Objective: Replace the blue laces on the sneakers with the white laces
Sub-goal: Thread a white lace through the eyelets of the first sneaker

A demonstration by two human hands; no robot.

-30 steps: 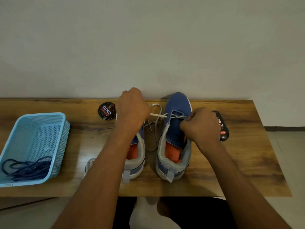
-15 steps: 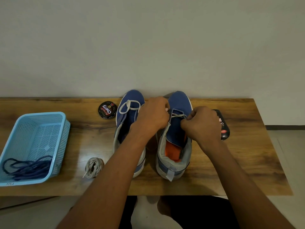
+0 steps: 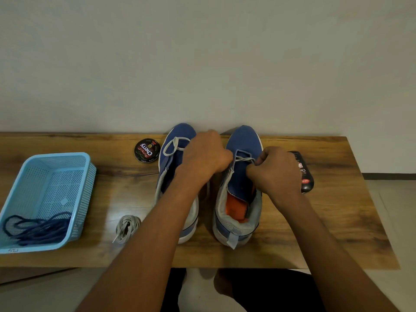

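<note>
Both grips working at the right sneaker [image 3: 242,176] on the desk [image 3: 337,210]. Right grip [image 3: 273,171] pinching the white lace [image 3: 244,159] at the top eyelets; left grip [image 3: 206,154] curling closed beside it, contents hidden. Left sneaker [image 3: 175,154] lying under the left forearm. Spare white lace bundle [image 3: 127,226] and blue laces [image 3: 33,228] in the blue basket [image 3: 67,161] sitting well left of both grips.

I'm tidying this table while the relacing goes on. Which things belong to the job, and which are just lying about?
Job: left sneaker, right sneaker, white lace the hands work on, spare white lace bundle, blue laces in the basket.

Lying about: polish tin, black polish bottle.
</note>
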